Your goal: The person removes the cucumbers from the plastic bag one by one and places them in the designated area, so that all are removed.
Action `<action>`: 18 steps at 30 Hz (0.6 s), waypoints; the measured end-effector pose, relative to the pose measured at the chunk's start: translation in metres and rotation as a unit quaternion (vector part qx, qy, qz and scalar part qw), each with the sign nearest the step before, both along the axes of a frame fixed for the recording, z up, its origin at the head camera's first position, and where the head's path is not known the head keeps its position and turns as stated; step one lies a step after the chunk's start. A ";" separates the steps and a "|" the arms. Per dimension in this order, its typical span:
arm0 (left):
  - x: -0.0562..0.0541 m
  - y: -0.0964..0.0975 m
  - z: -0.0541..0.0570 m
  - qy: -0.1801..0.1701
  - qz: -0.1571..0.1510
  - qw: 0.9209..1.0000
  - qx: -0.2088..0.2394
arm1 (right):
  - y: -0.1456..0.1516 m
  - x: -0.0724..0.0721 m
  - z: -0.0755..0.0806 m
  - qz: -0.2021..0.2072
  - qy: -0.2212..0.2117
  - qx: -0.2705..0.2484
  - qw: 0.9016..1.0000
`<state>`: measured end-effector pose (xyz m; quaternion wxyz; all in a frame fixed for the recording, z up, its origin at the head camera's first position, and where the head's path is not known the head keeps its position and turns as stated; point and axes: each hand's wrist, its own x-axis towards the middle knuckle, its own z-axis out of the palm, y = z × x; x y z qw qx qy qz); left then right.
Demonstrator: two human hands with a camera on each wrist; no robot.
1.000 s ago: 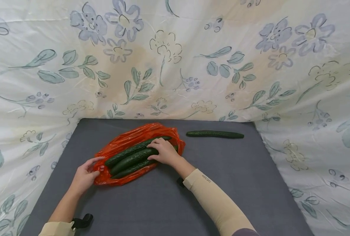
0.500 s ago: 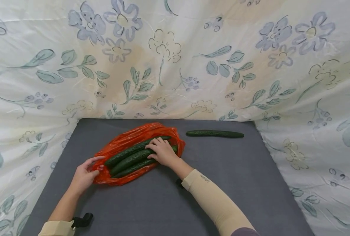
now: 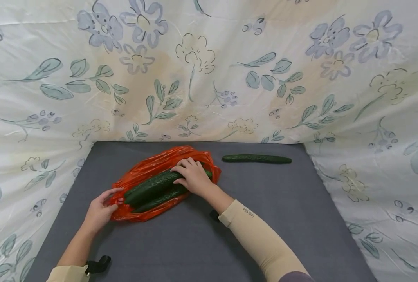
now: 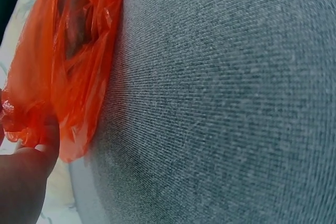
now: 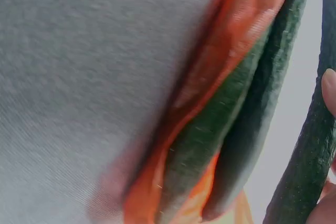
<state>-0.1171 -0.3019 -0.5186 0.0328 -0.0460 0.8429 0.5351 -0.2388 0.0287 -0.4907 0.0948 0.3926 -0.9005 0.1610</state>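
An orange-red plastic bag [image 3: 156, 162] lies spread open on the grey tabletop, with dark green cucumbers inside. My right hand [image 3: 195, 178] grips one cucumber [image 5: 307, 156] near its right end. In the right wrist view this cucumber is raised apart from another cucumber [image 5: 210, 124] in the bag, and my thumb [image 5: 329, 90] lies along its side. At the bag's left end, my left hand [image 3: 101, 209] pinches the gathered plastic between thumb and fingers. The left wrist view shows the thumb [image 4: 37, 156] against the crumpled film.
A single cucumber [image 3: 256, 158] lies at the back right of the grey table [image 3: 265, 203], beyond the bag. A floral cloth [image 3: 209, 98] hangs behind the table and along both sides. Black wrist mounts, one of them the left [image 3: 99, 264], stick out from the forearms.
My right hand has closed on a cucumber and raised it a little, so it now overlaps the one behind it. The left hand stays on the bag.
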 end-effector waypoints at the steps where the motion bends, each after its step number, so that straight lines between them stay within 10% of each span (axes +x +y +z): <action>1: 0.000 0.000 0.001 0.001 0.001 1.000 -0.003 | 0.000 0.000 0.002 0.000 0.005 -0.002 1.000; 18: -0.001 0.003 0.004 -0.006 -0.004 1.000 -0.007 | 0.026 -0.004 0.033 0.008 0.027 -0.049 0.998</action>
